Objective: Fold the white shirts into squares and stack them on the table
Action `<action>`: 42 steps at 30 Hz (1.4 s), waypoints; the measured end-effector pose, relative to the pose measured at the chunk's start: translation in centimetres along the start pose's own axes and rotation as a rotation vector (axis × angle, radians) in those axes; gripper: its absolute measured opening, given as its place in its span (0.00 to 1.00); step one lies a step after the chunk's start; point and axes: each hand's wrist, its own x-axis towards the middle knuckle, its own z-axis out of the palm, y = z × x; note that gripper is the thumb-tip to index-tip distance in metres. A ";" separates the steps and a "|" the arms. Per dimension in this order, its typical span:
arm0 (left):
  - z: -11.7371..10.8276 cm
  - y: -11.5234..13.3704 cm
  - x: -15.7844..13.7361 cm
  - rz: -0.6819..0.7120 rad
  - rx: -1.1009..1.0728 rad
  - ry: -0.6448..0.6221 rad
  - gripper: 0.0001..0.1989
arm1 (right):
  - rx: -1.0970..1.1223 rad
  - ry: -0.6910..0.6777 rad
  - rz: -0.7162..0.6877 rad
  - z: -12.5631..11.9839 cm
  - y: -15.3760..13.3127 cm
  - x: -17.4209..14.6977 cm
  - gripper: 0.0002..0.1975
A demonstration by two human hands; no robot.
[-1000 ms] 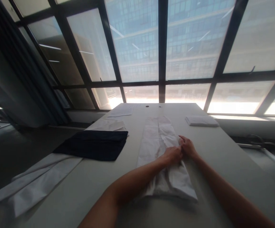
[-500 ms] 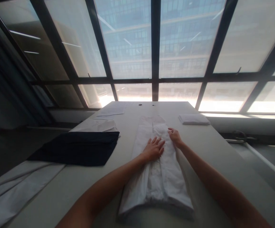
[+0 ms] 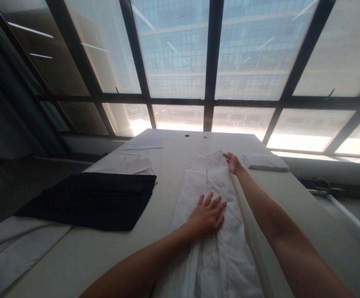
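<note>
A long, folded white garment [image 3: 187, 194] lies lengthwise on the white table [image 3: 155, 231], with a seam running down its middle. My left hand [image 3: 207, 217] rests flat on it, palm down with fingers spread. At the far right corner, my right hand [image 3: 233, 162] has its fingertips at the garment's edge and seems to pinch the thin fabric there. The near end of the garment runs out of the bottom of the view.
A dark navy folded cloth [image 3: 89, 200] lies to the left, over white fabric [image 3: 21, 244] that hangs at the table edge. Paper sheets [image 3: 145, 141] are at the far left. A folded white stack [image 3: 265, 161] sits at the far right. Tall windows [image 3: 173, 54] rise behind.
My right hand has moved farther along the garment's right edge to its far corner. My left hand still lies flat on the fabric. The view has come closer and tilted slightly.
</note>
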 end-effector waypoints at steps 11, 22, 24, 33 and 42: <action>0.1 0.0 0.2 0.007 -0.038 0.011 0.27 | -1.258 0.023 -0.390 3.1 3.1 -1.7 0.26; -0.1 -0.5 0.5 0.008 -0.042 0.001 0.26 | -1.574 0.097 -0.182 3.5 3.4 -3.7 0.28; -0.1 -0.8 1.1 0.013 -0.048 0.004 0.25 | -1.585 0.119 -0.269 3.7 3.4 -5.2 0.27; 0.1 -5.1 9.5 -0.023 -0.224 0.169 0.19 | -1.545 0.040 -0.322 3.0 3.9 -13.6 0.26; 0.3 -5.5 7.9 -0.290 -0.095 0.240 0.23 | -1.585 0.009 -0.346 2.9 6.9 -19.8 0.27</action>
